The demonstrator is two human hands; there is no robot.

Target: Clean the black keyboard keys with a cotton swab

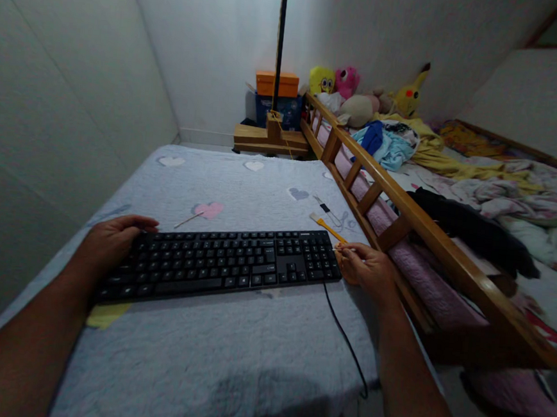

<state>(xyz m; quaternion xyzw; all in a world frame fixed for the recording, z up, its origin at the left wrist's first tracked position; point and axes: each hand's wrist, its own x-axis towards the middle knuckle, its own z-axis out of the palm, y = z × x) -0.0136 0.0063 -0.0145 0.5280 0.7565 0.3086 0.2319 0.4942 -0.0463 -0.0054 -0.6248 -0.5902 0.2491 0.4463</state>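
A black keyboard point(220, 265) lies across a grey quilted surface point(218, 358) with heart patches. My left hand point(112, 240) rests curled over the keyboard's left end, fingers on its top edge. My right hand point(365, 267) is at the keyboard's right end, fingers pinched around the near tip of a thin yellow brush-like tool point(328, 226) that lies on the cloth. The keyboard's black cable point(345, 342) runs off the front edge.
A small metal tool point(324, 207) and a thin stick point(188, 219) lie beyond the keyboard. A yellow sheet point(106, 314) pokes out under its left corner. A wooden bed rail point(403, 212) runs along the right, with bedding and plush toys point(360, 89) behind. Boxes point(277, 83) stand at the back.
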